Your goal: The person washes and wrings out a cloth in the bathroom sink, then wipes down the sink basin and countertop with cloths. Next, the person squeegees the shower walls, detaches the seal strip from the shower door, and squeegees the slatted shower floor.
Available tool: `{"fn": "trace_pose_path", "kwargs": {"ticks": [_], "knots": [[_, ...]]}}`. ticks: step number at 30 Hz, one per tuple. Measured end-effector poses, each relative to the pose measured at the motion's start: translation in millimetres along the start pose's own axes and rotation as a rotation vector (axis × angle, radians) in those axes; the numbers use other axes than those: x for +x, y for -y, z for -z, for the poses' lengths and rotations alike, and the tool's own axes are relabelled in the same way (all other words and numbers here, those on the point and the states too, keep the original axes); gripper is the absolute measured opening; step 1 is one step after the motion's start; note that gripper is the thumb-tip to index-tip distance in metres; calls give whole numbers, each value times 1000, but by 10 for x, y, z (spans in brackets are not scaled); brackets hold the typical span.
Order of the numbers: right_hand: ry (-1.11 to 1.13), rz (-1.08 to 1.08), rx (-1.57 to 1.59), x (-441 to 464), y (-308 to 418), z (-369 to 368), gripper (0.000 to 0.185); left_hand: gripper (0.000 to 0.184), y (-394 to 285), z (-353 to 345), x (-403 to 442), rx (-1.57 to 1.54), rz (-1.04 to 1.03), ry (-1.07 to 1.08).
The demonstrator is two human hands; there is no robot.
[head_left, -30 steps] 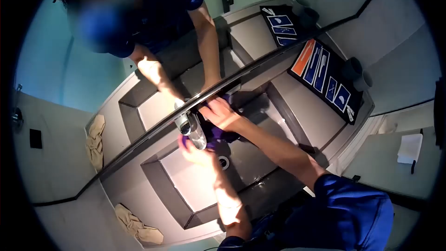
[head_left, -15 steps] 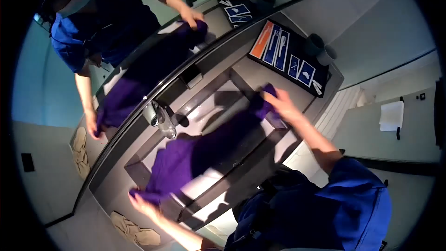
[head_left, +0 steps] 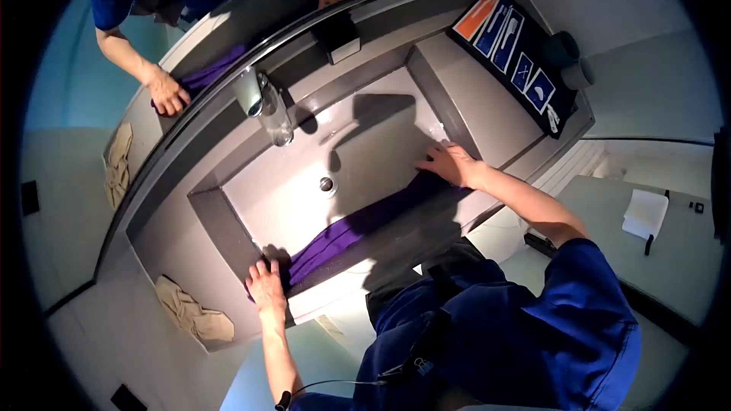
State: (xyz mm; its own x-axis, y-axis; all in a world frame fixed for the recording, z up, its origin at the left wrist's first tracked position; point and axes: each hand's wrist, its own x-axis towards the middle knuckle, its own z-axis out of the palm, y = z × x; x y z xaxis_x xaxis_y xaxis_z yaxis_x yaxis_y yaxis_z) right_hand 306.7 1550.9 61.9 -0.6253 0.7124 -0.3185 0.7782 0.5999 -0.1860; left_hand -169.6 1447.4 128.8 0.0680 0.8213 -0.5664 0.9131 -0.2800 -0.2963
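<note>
A purple cloth [head_left: 358,230] lies stretched along the front rim of the sink [head_left: 285,183], bunched into a long strip with folds near its left end. My left hand [head_left: 266,288] is on the left end, its fingers bent over the rim and a bit of purple showing beside them. At the right end, my right hand [head_left: 454,165] presses down with curled fingers on the cloth. Part of the cloth under both palms is hidden. Above the basin, the faucet [head_left: 274,118] points toward the drain [head_left: 327,183].
A beige cloth [head_left: 194,312] lies crumpled on the left counter. On the right counter are a dark tray [head_left: 509,57] of blue and orange packets and two cups [head_left: 577,74]. A black box [head_left: 336,36] stands behind the basin, before a mirror [head_left: 221,27] reflecting my arms.
The purple cloth, held spread out above the basin before, has come down onto the front rim in a narrow strip. Both hands have lowered with it, and the basin and drain now show.
</note>
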Motion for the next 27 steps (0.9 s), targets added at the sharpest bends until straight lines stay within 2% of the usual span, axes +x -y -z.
{"fn": "trace_pose_path", "kwargs": {"ticks": [3, 5, 7, 8, 9, 11, 12, 13, 14, 15, 16, 17, 19, 21, 23, 24, 25, 26, 27], "knots": [[91, 196, 431, 93, -41, -209, 41, 55, 69, -184, 199, -65, -210, -115], [405, 170, 354, 227, -17, -117, 32, 58, 102, -436, 392, -129, -262, 5], [635, 61, 197, 346, 112, 198, 27, 58, 44, -274, 424, -26, -282, -159], [395, 133, -161, 265, 159, 105, 27, 55, 34, -150, 379, -150, -258, -216], [162, 161, -223, 190, 202, 199, 29, 54, 8, -162, 349, -210, -164, -250], [116, -44, 1, 83, 263, 404, 36, 46, -155, 199, 216, -495, 175, 42], [282, -103, 13, 109, 214, 365, 40, 49, -160, 173, 221, -600, 291, 308], [446, -164, 28, 132, 176, 236, 45, 64, -129, -92, 287, -562, 264, 515], [606, -228, 40, 157, 104, 73, 50, 71, -133, -332, 376, -579, 317, 509], [481, -201, 184, 118, -27, -178, 61, 78, -136, -520, 501, -595, 368, 497], [419, -233, 219, 177, -45, -168, 60, 84, -152, -717, 641, -618, 425, 434], [360, -263, 253, 260, -55, -149, 60, 83, -161, -924, 765, -669, 453, 369], [142, -289, 242, 435, -130, -126, 57, 77, -137, -570, 898, -663, 436, 2], [-49, -312, 270, 664, -171, -100, 58, 71, -123, -469, 1241, -745, 547, -128], [-181, -368, 272, 972, -175, -18, 52, 66, -196, -318, 1526, -872, 622, -299], [-341, -353, 245, 1159, -178, -49, 50, 66, -270, -266, 1646, -818, 616, -392], [-493, -337, 220, 1327, -138, -102, 48, 65, -367, -182, 1775, -1042, 611, -504], [-513, -397, 218, 1532, -51, -94, 50, 63, -465, -218, 1891, -999, 565, -606], [-628, -358, 220, 1744, -33, -274, 44, 61, -545, -249, 2024, -952, 519, -713]]}}
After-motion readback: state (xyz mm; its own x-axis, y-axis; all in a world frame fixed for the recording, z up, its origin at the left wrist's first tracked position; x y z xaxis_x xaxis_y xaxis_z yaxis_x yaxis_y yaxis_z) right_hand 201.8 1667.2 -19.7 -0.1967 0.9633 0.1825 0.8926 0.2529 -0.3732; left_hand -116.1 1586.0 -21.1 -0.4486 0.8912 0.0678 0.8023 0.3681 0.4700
